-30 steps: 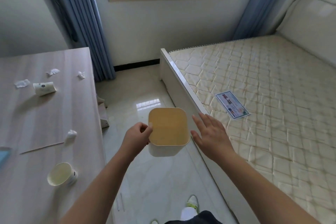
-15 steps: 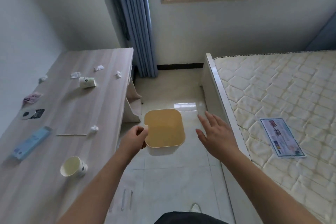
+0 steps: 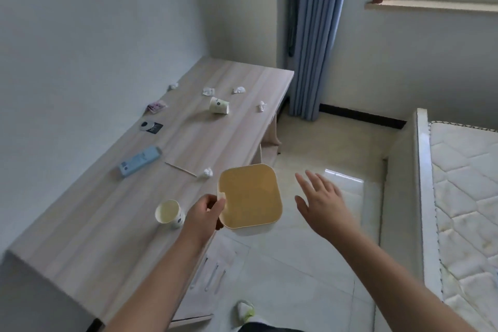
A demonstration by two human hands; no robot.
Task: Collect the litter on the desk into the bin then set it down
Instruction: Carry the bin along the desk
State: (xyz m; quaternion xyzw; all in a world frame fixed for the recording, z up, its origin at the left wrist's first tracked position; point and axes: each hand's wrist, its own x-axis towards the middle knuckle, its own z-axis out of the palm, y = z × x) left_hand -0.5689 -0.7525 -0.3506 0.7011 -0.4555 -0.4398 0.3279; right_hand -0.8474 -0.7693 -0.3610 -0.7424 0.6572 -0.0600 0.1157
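— Why carry it by the rim?
— My left hand (image 3: 206, 213) pinches the square yellow plastic bin (image 3: 249, 197) beside the pale wooden desk (image 3: 107, 213), seemingly empty; my right hand (image 3: 320, 203), spread, takes the crumpled white paper wad (image 3: 207, 172).

My long pale wood-grain desk (image 3: 113, 213) carries crumpled white paper scraps (image 3: 206, 173), an upright cream paper cup (image 3: 169, 213) and a tipped one (image 3: 219, 105). A flat blue box (image 3: 140, 161), a thin wooden stick (image 3: 180, 169) and a black card (image 3: 151, 127) lie there too.
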